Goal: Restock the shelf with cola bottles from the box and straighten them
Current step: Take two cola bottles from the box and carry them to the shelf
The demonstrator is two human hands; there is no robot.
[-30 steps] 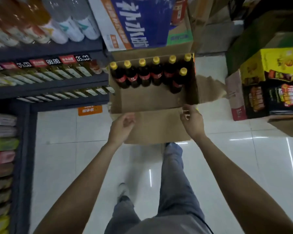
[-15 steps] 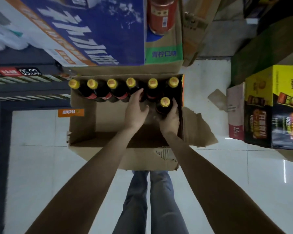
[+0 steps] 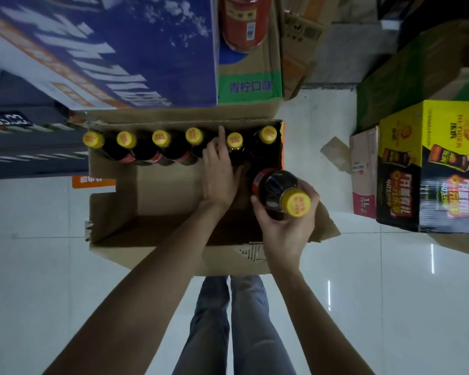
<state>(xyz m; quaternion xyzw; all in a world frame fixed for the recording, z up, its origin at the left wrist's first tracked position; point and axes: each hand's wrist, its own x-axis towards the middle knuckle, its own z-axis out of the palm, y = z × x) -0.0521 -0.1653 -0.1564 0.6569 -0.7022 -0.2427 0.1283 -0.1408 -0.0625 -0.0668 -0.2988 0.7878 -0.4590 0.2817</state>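
A full, heavy-looking bottle [image 3: 279, 193] is gripped at the shoulder by the right hand [image 3: 284, 228]; beside it, the left hand [image 3: 218, 174] is wrapped round another bottle's [image 3: 234, 146] slick neck.

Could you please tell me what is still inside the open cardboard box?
Six yellow-capped cola bottles line the cardboard box's far wall. The left hand covers part of the box's floor.

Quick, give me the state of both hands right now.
Left hand: reaching into the cardboard box, fingers around a cola bottle, grip unclear.
Right hand: closed on a lifted cola bottle.
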